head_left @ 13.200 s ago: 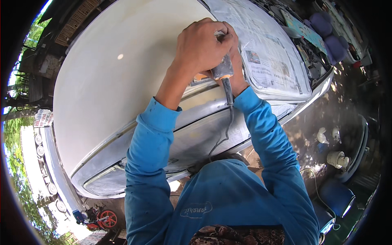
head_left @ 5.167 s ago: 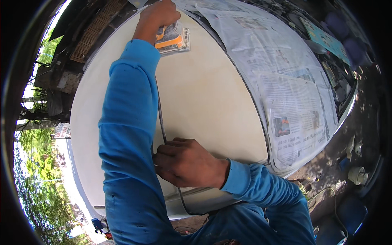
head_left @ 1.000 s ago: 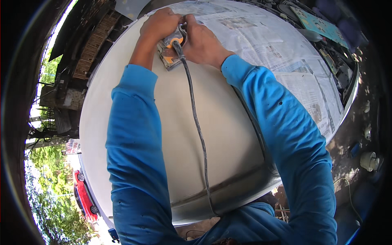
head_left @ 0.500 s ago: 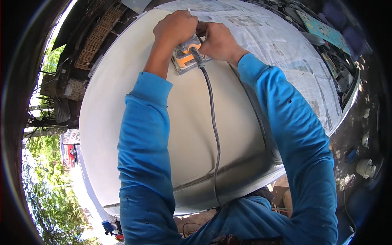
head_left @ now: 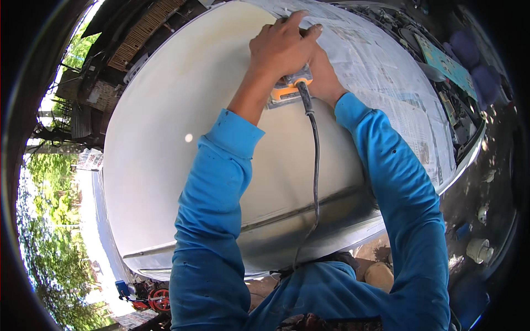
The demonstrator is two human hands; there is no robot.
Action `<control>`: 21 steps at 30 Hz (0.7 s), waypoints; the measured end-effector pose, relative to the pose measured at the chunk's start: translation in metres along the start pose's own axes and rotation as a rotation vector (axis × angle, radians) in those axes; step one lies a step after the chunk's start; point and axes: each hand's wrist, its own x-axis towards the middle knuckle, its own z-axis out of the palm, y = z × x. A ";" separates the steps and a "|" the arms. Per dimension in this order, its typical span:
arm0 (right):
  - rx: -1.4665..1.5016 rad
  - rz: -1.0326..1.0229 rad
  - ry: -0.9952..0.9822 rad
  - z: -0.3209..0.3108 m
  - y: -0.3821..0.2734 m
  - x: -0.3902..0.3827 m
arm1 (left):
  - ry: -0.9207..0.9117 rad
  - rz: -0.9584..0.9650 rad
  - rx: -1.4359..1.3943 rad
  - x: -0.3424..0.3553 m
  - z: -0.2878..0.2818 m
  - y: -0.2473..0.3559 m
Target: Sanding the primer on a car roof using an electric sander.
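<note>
An orange and grey electric sander [head_left: 284,92] sits against a cream-painted, curved car body panel [head_left: 182,110], near the panel's papered edge. Over its top lies my left hand [head_left: 280,48], gripping it with most fingers curled over the far side, while the thumb and one finger stick out. My right hand [head_left: 326,77] holds the sander from the right; its fingers are mostly hidden behind the left hand. From the sander's near end a black power cord [head_left: 316,160] runs down across the panel toward my waist.
Newspaper sheets [head_left: 381,83] cover the panel's right side. Farther right lie piled parts and a turquoise board [head_left: 447,66]. A white round object [head_left: 479,251] is on the ground at lower right. A motorcycle's red wheel [head_left: 159,299] shows at lower left.
Both hands and the sander have moved to the right along the panel. My left hand's thumb and one finger now stretch out. The cord has shifted right with the sander.
</note>
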 end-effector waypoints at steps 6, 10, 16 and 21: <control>0.479 0.449 -0.026 -0.018 0.046 -0.056 | 0.022 0.034 -0.120 -0.023 0.011 0.026; 0.290 0.206 -0.094 0.005 0.045 -0.067 | 0.238 0.054 -0.126 -0.042 0.021 0.026; 0.057 0.225 -0.119 -0.045 0.081 -0.121 | 0.192 0.022 -0.161 -0.055 0.014 0.042; -0.139 0.258 -0.126 -0.059 0.100 -0.138 | 0.089 0.011 -0.203 -0.067 0.012 0.054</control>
